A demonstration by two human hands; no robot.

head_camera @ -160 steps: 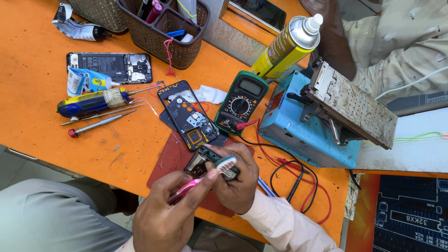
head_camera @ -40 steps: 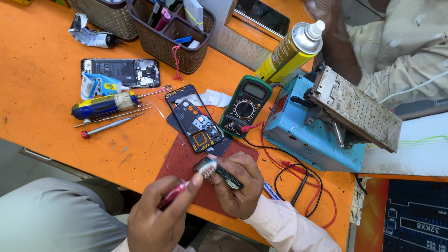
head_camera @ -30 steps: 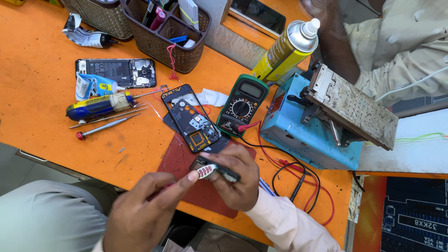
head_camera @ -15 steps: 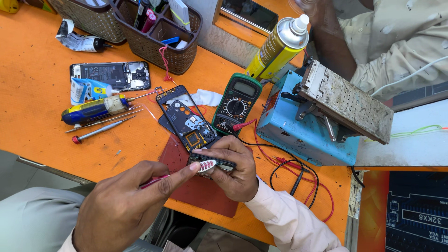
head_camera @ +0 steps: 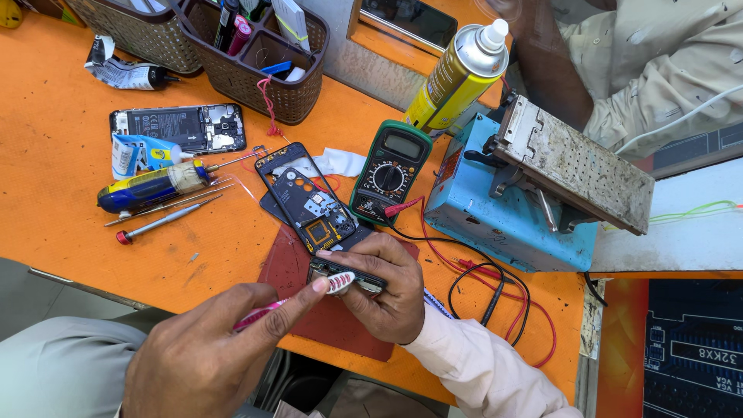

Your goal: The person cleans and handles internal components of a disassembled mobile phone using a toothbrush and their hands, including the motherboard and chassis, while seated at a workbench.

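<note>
Multimeter (head_camera: 389,172) and leads (head_camera: 472,275) crowd the opened phone (head_camera: 309,213); brush (head_camera: 329,285) perhaps touching it.

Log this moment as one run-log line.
left hand: grips pink toothbrush | bristles: against phone | right hand: holds phone above red mat

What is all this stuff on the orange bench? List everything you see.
Opened phone: one, black, bench centre.
Second opened phone: one, black, far left.
Multimeter: one, green, centre, red and black leads.
Spray can: one, yellow, far centre.
Blue machine: one, right, grey metal plate on top.
Baskets: two, brown, far edge.
Screwdriver: one, red-capped, left.
Glue tubes: several, left.
Mat: one, dark red, near edge.
Another person's sleeve: beige, far right.
Left hand: holds pink-handled brush.
Right hand: grips small dark part.
</note>
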